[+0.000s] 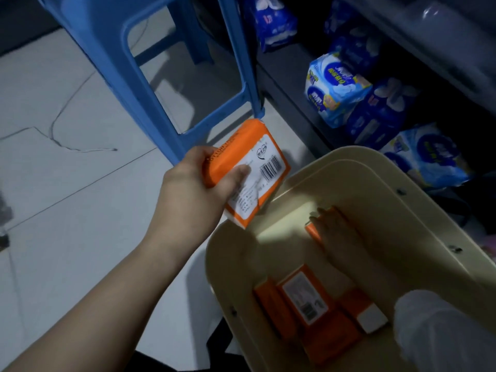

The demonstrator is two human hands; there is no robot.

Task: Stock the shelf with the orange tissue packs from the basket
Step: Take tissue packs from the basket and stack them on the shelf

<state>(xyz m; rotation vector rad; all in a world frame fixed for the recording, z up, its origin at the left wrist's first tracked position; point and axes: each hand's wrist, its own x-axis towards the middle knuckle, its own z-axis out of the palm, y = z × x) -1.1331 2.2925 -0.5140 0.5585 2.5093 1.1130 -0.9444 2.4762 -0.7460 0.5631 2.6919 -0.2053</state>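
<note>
My left hand [198, 181] grips an orange tissue pack [257, 157] with a white barcode label, held above the floor just left of the cream basket [402, 183]. My right hand [341, 232] reaches down inside the basket and lies over another orange pack [312, 230], fingers stretched along it; whether they curl round it is hidden in the dim light. Several more orange packs [303, 299] lie at the basket's near end. The low dark shelf [290, 84] runs along the upper right.
A blue plastic stool [171, 84] stands on the grey tiled floor [67, 183], right beside the shelf's front edge. Blue and white packs [335, 87] fill the shelf. A white sleeve [440, 326] covers my right forearm.
</note>
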